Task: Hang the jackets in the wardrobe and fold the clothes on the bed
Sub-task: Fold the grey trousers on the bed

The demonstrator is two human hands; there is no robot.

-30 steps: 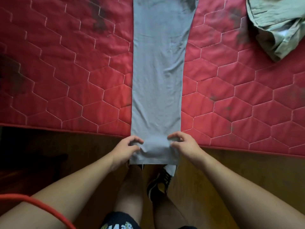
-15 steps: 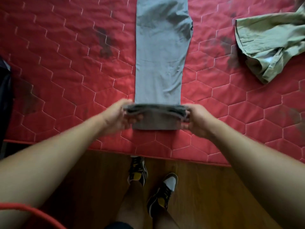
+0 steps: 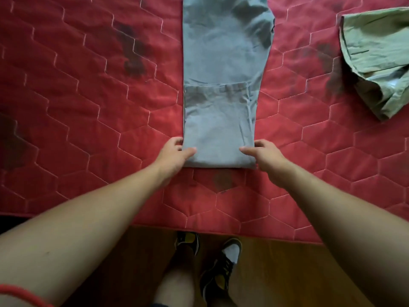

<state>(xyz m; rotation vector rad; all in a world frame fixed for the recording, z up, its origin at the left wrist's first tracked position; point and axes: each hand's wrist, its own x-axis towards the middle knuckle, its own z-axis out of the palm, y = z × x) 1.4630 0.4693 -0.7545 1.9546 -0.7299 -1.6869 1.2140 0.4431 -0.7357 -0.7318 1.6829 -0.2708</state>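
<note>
Trousers [image 3: 223,52] flat on bed [image 3: 88,111], hem end folded up 1 time. Your left hand [image 3: 174,154] and right hand [image 3: 263,155] pinch fold's 2 near corners. Lift evenly, keep side edges aligned, press crease flat.
</note>
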